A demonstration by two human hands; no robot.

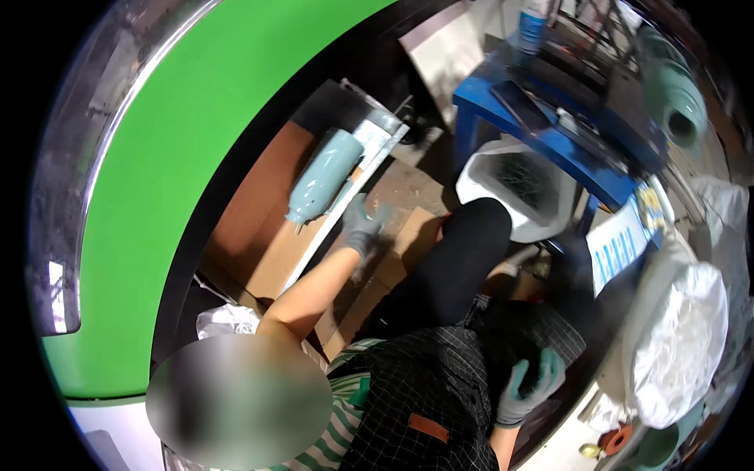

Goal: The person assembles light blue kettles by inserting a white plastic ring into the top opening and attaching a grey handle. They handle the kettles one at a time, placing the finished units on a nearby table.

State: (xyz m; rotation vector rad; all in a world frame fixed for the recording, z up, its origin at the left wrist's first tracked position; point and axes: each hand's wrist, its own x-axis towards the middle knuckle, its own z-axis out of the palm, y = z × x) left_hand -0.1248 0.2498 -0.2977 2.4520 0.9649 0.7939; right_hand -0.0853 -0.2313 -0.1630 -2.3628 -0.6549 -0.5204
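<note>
A glossy pale blue-green bottle-shaped piece (pixel 324 174) lies slantwise on the brown chute (pixel 259 180) of the green machine, its narrow end toward me. My left hand (pixel 364 225), in a grey glove, is just beside the chute's white edge (pixel 334 213), close to that narrow end. Its fingers are apart and hold nothing; whether they touch the edge I cannot tell. Low on the right, my right hand (pixel 530 390), gloved in grey and green, hovers by my checked apron (pixel 428 385). Its fingers are loosely bent and spread, with nothing between them.
The green machine (pixel 196 94) curves along the left. A blue stool or bench (pixel 542 133) carries a dark phone-like slab (pixel 521 106) and tools. Beneath it stands a white bin (pixel 479 169) with thin green scraps. At right are a white plastic bag (pixel 679 345) and another blue-green piece (pixel 674 94).
</note>
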